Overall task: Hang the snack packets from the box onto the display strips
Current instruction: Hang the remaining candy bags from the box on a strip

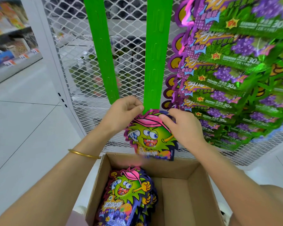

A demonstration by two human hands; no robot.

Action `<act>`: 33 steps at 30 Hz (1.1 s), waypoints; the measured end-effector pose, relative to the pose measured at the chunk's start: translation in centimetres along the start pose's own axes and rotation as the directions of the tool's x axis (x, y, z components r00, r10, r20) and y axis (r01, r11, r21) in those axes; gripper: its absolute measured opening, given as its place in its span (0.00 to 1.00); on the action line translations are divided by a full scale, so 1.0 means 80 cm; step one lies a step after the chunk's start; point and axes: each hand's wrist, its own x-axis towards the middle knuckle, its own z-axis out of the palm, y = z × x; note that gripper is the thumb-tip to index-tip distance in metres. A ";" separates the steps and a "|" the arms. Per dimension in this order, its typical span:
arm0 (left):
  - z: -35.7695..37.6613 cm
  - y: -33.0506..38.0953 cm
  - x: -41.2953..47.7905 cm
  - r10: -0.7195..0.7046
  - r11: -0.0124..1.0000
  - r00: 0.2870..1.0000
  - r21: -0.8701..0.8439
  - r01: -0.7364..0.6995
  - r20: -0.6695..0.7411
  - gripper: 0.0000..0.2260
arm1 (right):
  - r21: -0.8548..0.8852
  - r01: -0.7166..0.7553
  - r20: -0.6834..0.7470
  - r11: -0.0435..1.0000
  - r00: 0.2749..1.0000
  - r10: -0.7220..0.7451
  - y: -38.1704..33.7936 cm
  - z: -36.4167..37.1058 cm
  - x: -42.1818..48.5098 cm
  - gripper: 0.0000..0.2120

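Green display strips (155, 62) are hanging above a half-filled box (201, 185); a light, floppy snack packet (151, 137) is meeting the right strip's lower end, the left hand (121, 115) and right hand (185, 128) pinching its top edge, seemingly the best place to grip such slippery foil

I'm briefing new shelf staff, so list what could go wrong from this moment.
1. The left hand and right hand pinch only the top of the packet at the lower end of the strip. If it fails to catch, it may drop, probably into the box.
2. The strip's end seems unfixed, so it may swing aside under pushing.
3. The right forearm is near the hung packets and could knock them.
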 end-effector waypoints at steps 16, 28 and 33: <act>-0.008 -0.032 -0.072 -0.023 0.981 0.999 0.193 0.028 -0.027 0.19 | 0.055 0.148 -0.288 0.987 0.949 -0.126 -0.020 0.013 -0.044 0.13; -0.021 -0.109 -0.132 -0.316 0.880 0.922 0.431 0.197 0.224 0.17 | -0.173 -0.042 0.733 0.984 0.662 0.157 -0.007 0.202 -0.148 0.21; -0.031 -0.125 -0.134 -0.370 0.855 0.896 0.466 0.227 0.243 0.17 | -0.329 -0.250 0.638 0.911 0.652 0.410 0.005 0.247 -0.153 0.27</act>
